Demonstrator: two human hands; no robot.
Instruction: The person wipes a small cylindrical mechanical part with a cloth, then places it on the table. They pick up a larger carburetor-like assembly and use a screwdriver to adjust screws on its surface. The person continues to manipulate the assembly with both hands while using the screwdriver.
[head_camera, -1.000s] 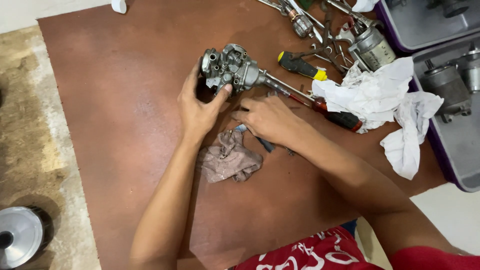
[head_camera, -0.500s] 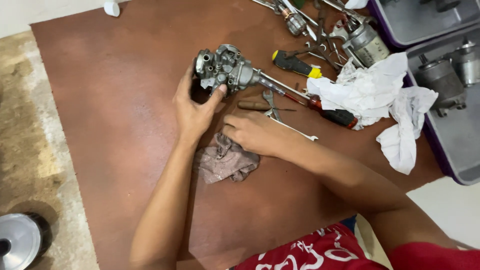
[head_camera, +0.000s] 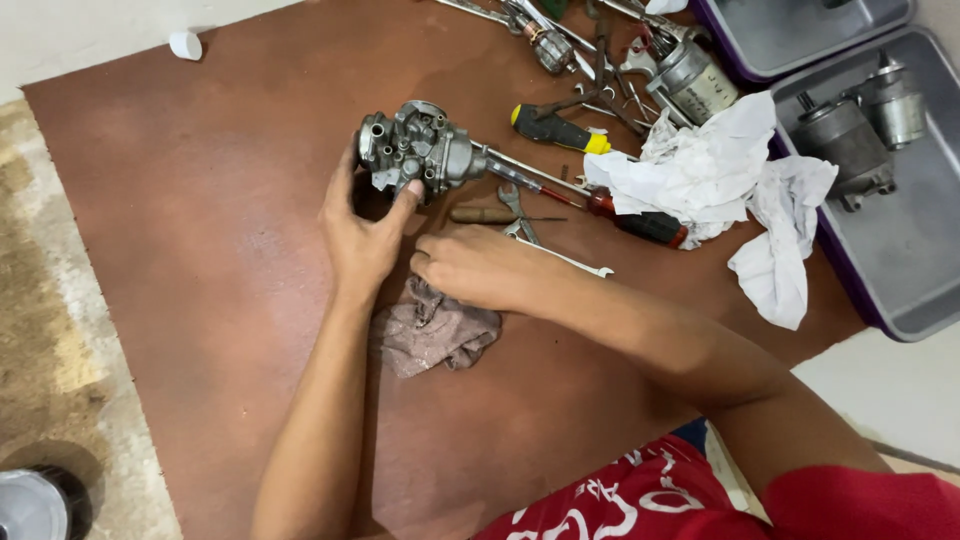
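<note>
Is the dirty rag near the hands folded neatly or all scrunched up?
Scrunched up. The rag lies in a wrinkled heap on the brown mat, partly under the right hand.

One head-worn camera looks steeply down from close above the person's arms onto the brown mat (head_camera: 200, 260), facing away from the body.

Grey metal carburetor (head_camera: 415, 150), w/ ports and screws showing, is lying on its side near the top-centre of the brown worktop (head_camera: 200, 230). Dirty crumpled rag (head_camera: 435, 330) is lying just below it.
</note>
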